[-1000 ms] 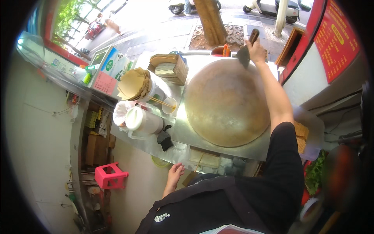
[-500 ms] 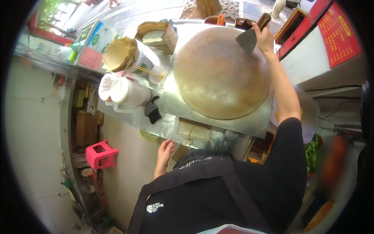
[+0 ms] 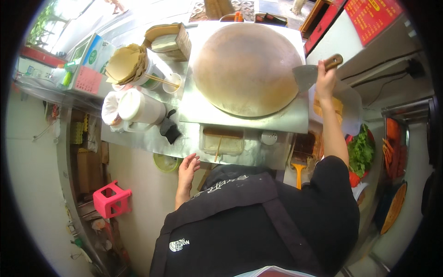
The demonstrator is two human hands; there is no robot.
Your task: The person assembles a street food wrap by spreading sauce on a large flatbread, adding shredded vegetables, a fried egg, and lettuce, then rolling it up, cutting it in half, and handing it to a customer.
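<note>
A large round griddle (image 3: 247, 69), its surface brown and worn, fills the middle of the steel counter. My right hand (image 3: 326, 85) grips a scraper (image 3: 304, 77) with a wooden handle and wide metal blade; it is beyond the griddle's right rim, near a clear plastic tub (image 3: 350, 99) of yellowish food. Below the counter's front edge, my left hand (image 3: 186, 174) hangs with fingers loosely apart and nothing in them. Closest to that hand are a rectangular tray (image 3: 230, 144) with a wooden stick (image 3: 218, 147) and a yellow-green bowl (image 3: 165, 162).
On the counter's left stand a white lidded jug (image 3: 145, 107), brown paper bags (image 3: 125, 64), a cup (image 3: 171, 83) and a cardboard box (image 3: 177, 48). A black cloth item (image 3: 170, 129) lies there. An orange-handled brush (image 3: 299, 173) and lettuce (image 3: 361, 150) are at right; a pink stool (image 3: 112, 199) stands on the floor.
My right hand has brought the scraper from the griddle's far right edge nearer to me and out to the right. The view has shifted; my left hand stays low and free.
</note>
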